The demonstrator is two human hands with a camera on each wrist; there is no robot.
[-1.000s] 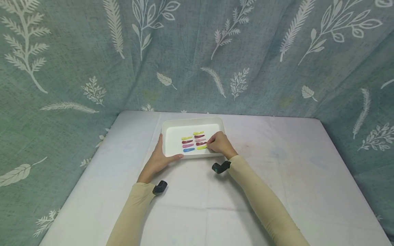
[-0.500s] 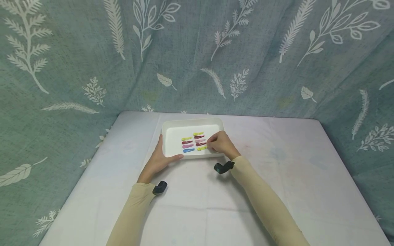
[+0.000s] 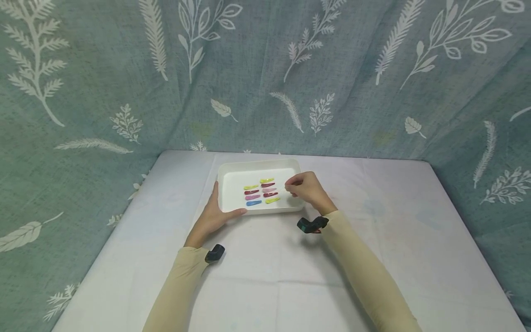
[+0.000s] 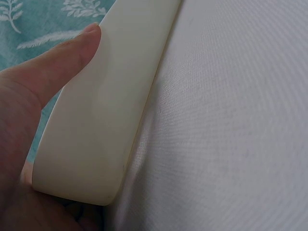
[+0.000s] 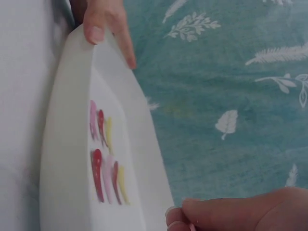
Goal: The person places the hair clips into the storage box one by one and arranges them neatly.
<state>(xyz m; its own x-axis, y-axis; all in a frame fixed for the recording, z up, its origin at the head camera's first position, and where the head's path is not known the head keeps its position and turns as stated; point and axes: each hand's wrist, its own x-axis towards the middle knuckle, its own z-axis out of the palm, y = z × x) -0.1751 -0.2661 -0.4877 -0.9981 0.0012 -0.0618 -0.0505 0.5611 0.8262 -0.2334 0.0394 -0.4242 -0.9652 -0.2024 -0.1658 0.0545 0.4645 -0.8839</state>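
Note:
Two columns of snap hair clips (image 3: 251, 192) in yellow, red, pink and blue lie inside a white tray (image 3: 232, 168). My left hand (image 3: 212, 216) grips the tray's near left corner, its thumb along the front wall and its fingers along the left side. Above the tray's right part, my right hand (image 3: 307, 188) is raised with thumb and fingertips pinched together. In the right wrist view a pinkish-red sliver (image 5: 192, 227) shows between those fingertips; it looks like a hair clip, mostly hidden. The nearest clip to that hand is yellow (image 3: 272, 200), flat on the tray floor.
A white cloth (image 3: 265, 286) covers the table under the tray. Behind and beside it hangs a blue-green curtain (image 3: 257, 120) with white leaf prints. Each wrist carries a small black camera (image 3: 215, 253).
My right hand has let go of the yellow clip, then lifted and drawn back to the right. The left hand and the tray have stayed in place.

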